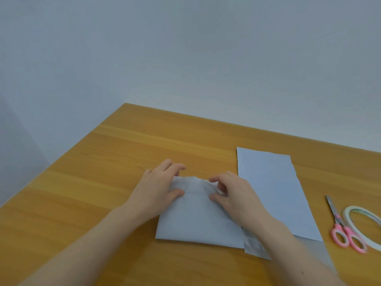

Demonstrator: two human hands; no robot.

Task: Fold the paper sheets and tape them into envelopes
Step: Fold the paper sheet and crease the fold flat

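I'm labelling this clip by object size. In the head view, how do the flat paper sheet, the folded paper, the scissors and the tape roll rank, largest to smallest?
1. Flat paper sheet.
2. Folded paper, partly hidden by both hands.
3. Scissors and tape roll: they look alike in size, and the roll is cut off by the frame edge, so no ranking between them.

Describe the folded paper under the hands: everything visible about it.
The folded paper is pale blue-white and lies flat on the wooden table, left of a second, unfolded sheet. Its near edge looks like a clean fold; its far edge is rumpled and lifted. The left hand and right hand both pinch that far edge, thumbs on top. A strip juts out at its near right corner.
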